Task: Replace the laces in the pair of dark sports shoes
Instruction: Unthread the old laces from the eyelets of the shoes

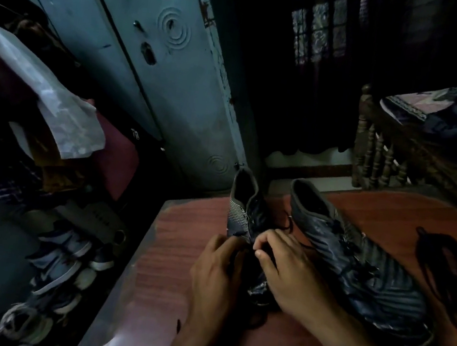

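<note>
Two dark sports shoes are set on a reddish wooden table (170,252). The left shoe (242,209) is placed near the table's far left edge, and the right shoe (355,262) just beside it toward the middle. The left shoe's lace is pinched by curled fingers of the left hand (217,270) and the right hand (282,264) over its lacing. A loose bundle of dark laces (446,277) is laid toward the table's right side.
</note>
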The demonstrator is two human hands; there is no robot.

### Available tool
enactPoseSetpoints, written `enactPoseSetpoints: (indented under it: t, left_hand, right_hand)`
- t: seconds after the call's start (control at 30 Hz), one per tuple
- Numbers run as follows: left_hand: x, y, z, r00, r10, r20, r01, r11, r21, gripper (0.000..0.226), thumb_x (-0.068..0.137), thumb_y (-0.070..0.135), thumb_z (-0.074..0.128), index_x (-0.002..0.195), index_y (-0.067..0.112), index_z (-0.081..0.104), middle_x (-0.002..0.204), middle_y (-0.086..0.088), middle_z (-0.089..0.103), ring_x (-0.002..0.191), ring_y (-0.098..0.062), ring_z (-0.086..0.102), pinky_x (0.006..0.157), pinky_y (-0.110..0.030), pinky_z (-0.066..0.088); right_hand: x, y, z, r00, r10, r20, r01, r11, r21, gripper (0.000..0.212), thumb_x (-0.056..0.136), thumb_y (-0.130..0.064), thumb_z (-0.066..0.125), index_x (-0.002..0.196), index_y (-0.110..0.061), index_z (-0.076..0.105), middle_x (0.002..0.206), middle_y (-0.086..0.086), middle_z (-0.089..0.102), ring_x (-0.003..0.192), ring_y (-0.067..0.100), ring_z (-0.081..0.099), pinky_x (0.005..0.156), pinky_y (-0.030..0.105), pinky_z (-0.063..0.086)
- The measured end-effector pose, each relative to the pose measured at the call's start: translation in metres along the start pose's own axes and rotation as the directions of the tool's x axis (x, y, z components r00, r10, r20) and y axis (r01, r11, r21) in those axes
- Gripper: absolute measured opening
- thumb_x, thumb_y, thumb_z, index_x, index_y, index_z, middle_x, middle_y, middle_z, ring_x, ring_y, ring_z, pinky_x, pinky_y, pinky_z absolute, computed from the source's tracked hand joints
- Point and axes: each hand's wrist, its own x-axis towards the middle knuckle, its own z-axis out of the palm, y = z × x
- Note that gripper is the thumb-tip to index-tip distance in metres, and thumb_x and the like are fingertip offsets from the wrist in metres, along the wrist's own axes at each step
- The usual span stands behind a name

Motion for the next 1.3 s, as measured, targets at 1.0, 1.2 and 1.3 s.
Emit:
enactPoseSetpoints:
  t: [1.0, 1.2, 1.3]
  left_hand:
    - [0.003, -0.005, -0.008, 0.983, -0.115, -0.142, 0.08, 0.97, -0.231, 0.012, 0.1, 0.012, 0.064, 0.092, 0.021, 0.065, 0.087, 0.009, 0.06, 0.082, -0.006, 0.059, 0.068, -0.009, 0.042]
    - [-0.001, -0.001, -0.004, 0.991, -0.087, -0.099, 0.061, 0.97, -0.236, 0.014, 0.101, 0.016, 0.061, 0.1, 0.028, 0.069, 0.09, 0.015, 0.066, 0.083, -0.002, 0.064, 0.069, -0.022, 0.049]
    - [0.0, -0.003, -0.004, 0.992, -0.115, -0.054, 0.095, 0.953, -0.287, 0.015, 0.1, 0.017, 0.064, 0.098, 0.031, 0.07, 0.089, 0.017, 0.071, 0.082, -0.002, 0.069, 0.069, -0.028, 0.056]
  right_hand:
    - [0.002, -0.003, -0.007, 0.996, 0.06, 0.065, -0.056, 0.997, -0.06, 0.016, 0.084, -0.03, 0.076, 0.094, -0.035, 0.064, 0.092, -0.017, 0.054, 0.098, 0.002, 0.046, 0.085, 0.004, 0.029]
    - [0.002, -0.002, -0.007, 0.996, 0.065, 0.057, -0.061, 0.996, -0.067, 0.021, 0.084, -0.027, 0.075, 0.088, -0.035, 0.056, 0.091, -0.018, 0.052, 0.097, 0.004, 0.045, 0.084, 0.006, 0.031]
    - [0.002, 0.001, -0.006, 0.997, 0.066, 0.046, -0.063, 0.997, -0.054, 0.02, 0.083, -0.03, 0.075, 0.083, -0.032, 0.056, 0.091, -0.017, 0.053, 0.098, 0.006, 0.046, 0.082, 0.011, 0.033]
